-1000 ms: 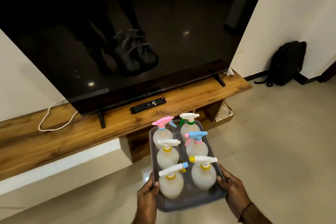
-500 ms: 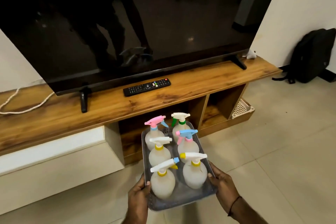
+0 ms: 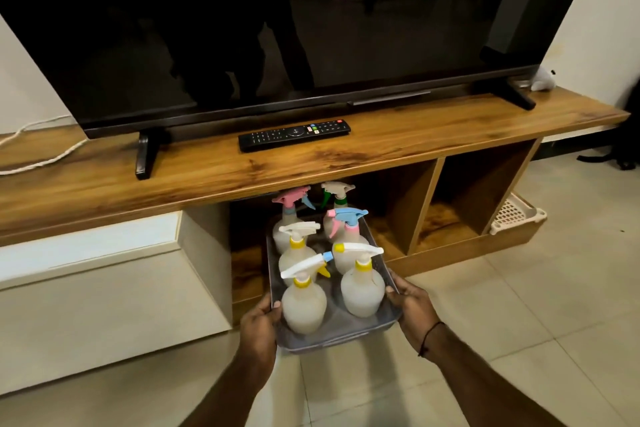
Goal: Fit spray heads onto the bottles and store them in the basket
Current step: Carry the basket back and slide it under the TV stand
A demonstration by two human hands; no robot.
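Grey plastic basket [image 3: 334,340] of six translucent spray bottles [image 3: 304,303] sits at the open compartment under the wooden TV surface [image 3: 398,146], its far end below the top. Left hand [image 3: 259,326] and right hand [image 3: 414,312], arms outstretched, clasp its near corners.
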